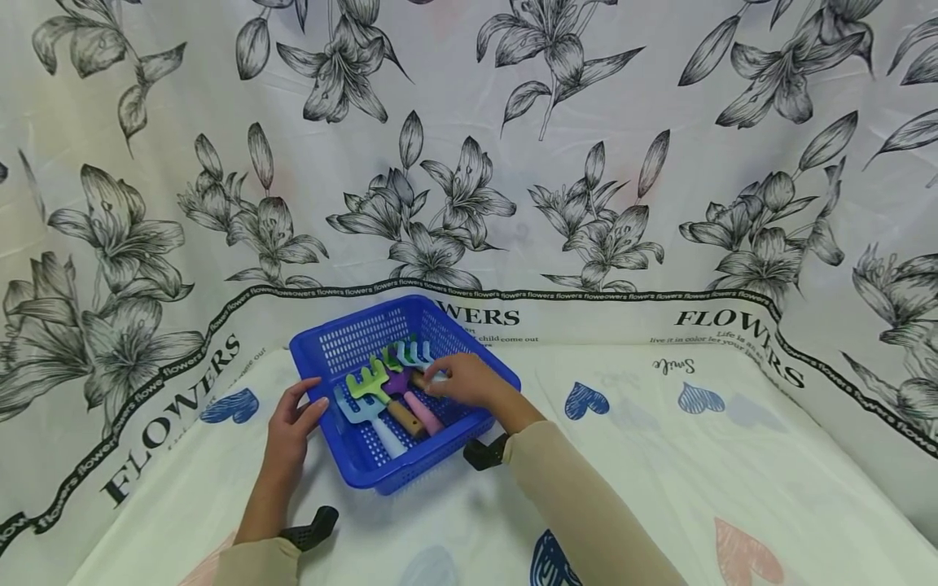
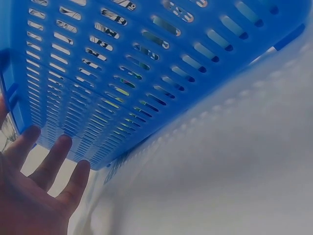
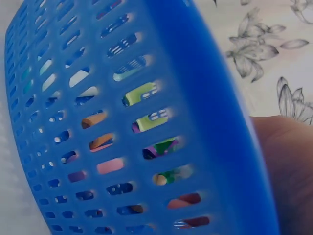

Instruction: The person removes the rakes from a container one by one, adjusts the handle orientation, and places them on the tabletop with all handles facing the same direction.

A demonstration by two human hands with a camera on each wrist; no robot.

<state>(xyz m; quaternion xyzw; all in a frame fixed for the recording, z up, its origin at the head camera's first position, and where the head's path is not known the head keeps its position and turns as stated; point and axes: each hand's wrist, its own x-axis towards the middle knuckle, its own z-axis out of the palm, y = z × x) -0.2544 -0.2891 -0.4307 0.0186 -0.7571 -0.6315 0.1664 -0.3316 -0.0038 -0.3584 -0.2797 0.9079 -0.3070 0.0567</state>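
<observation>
A blue plastic basket (image 1: 352, 472) with slotted walls stands on the cloth, holding several small garden hand tools. My left hand (image 1: 291, 419) holds its left rim, thumb and index finger over the edge; in the left wrist view the other fingers (image 2: 51, 161) spread along the outside. Inside the basket my right hand (image 1: 465, 379) pinches a light-blue hand rake (image 1: 412, 353) near its handle. Beside it lie a yellow-green rake (image 1: 369, 381) with a wooden handle, a purple tool with a pink handle (image 1: 423, 411) and a pale-blue tool (image 1: 357, 407). A darker green tool is partly covered.
White cloth (image 1: 623, 472) printed with hearts covers the surface around the basket. A flower-patterned curtain (image 1: 586, 203) rises close behind the basket and along both sides. Black wrist mounts (image 1: 315, 529) stick out below the hands.
</observation>
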